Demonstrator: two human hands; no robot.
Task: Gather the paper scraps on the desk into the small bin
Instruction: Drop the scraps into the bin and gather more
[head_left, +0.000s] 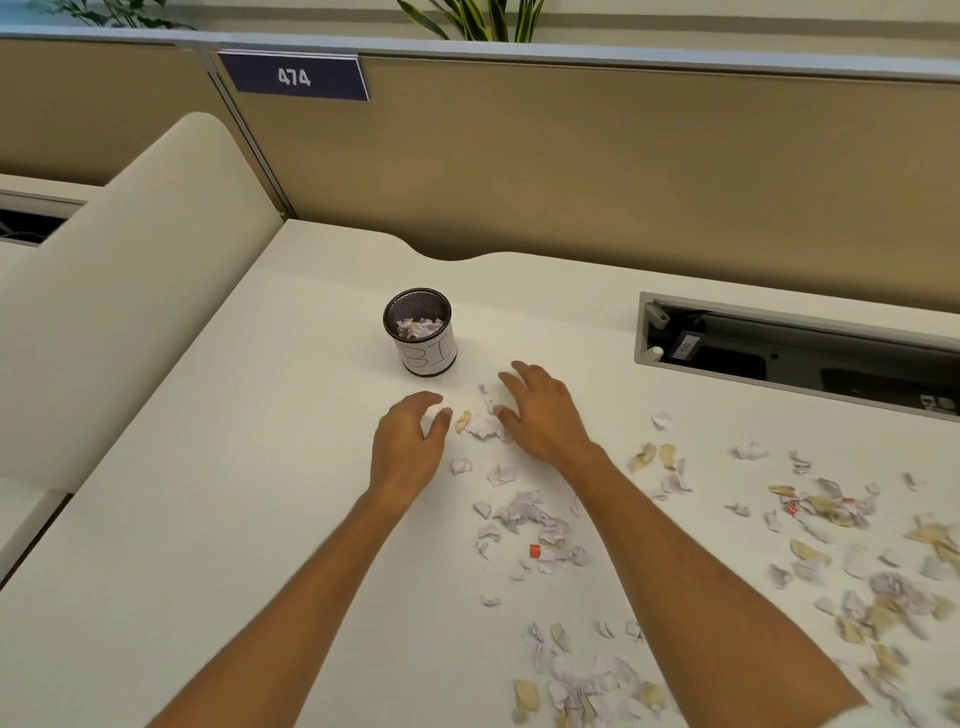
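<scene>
I am cupping both hands, left (410, 441) and right (540, 415), fingers spread, around a small heap of scraps (483, 421) on the desk (234, 519), near the bin (422, 332). The scraps are looking light and crumpled; I should scoop from underneath, not pinch.

Small bin (421, 332) on the desk (234, 493), scraps inside, just beyond both hands. Left hand (408, 441) and right hand (540, 415) either side of a little clump of scraps (483, 421). More scraps (535, 525) between the forearms, many strewn to the right. Cable tray (800, 343) far right, partition (623, 166) behind.
</scene>
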